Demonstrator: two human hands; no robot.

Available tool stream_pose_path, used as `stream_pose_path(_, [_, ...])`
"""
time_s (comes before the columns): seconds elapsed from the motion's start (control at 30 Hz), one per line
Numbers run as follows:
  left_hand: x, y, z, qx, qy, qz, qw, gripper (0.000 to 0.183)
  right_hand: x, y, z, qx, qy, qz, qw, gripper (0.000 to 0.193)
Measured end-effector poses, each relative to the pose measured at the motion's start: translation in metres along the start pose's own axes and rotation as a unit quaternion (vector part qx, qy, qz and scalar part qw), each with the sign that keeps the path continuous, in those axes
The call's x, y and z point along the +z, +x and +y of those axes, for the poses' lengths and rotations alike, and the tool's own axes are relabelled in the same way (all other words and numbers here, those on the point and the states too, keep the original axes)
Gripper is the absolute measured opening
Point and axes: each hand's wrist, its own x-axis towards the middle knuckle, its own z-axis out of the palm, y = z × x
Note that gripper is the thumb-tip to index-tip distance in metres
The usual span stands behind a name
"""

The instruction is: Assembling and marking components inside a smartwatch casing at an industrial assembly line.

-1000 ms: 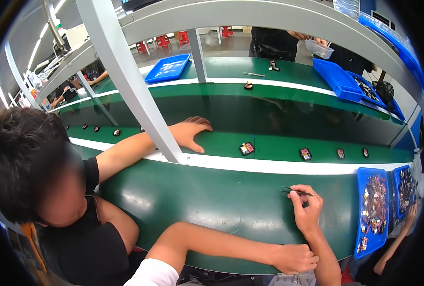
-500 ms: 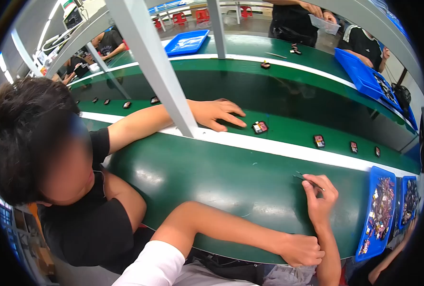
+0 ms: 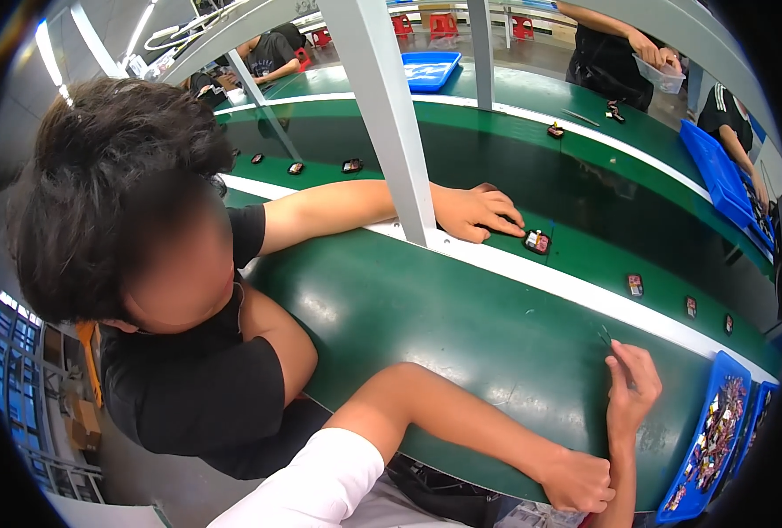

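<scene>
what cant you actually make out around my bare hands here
Head view:
Inside of your bare left hand: hidden by its curled fingers.
Rear of the slim dark tweezers: covered by your bare right hand; whether the tips hold anything is too small to tell.
Individual parts in the long blue tray: too small.
Second blue tray: partly behind the first, cut off by the dark fisheye rim.

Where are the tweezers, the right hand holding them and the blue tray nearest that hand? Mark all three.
Tweezers point(image 3: 607, 339): head view, on the prongs.
Right hand point(image 3: 635, 387): head view, on the middle of the hand.
Blue tray point(image 3: 727, 364): head view, on its far end wall.
</scene>
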Motion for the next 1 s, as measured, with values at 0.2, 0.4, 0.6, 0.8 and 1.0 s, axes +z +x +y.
stream_pose_path(0.2, [-0.005, 0.002, 0.001, -0.003, 0.003, -0.004, 1.0, 0.022, -0.001, -0.001, 0.0, 0.094, 0.064, -0.008, 0.993, 0.014])
stream_pose_path(0.4, [-0.007, 0.005, 0.003, 0.002, 0.005, -0.011, 1.0, 0.021, -0.004, 0.0, -0.002, 0.131, 0.084, -0.004, 0.988, 0.011])
stream_pose_path(0.6, [-0.008, 0.005, 0.001, -0.001, 0.015, -0.031, 0.999, 0.021, -0.006, 0.0, -0.001, 0.114, 0.073, -0.005, 0.991, 0.008])
stream_pose_path(0.8, [-0.014, 0.005, 0.003, -0.001, 0.013, -0.036, 0.999, 0.021, -0.006, -0.001, 0.003, 0.106, 0.061, -0.007, 0.993, 0.009])
stream_pose_path(1.0, [-0.019, 0.006, 0.005, -0.009, 0.013, -0.042, 0.999, 0.021, -0.006, -0.002, 0.005, 0.1, 0.054, -0.006, 0.994, 0.008])
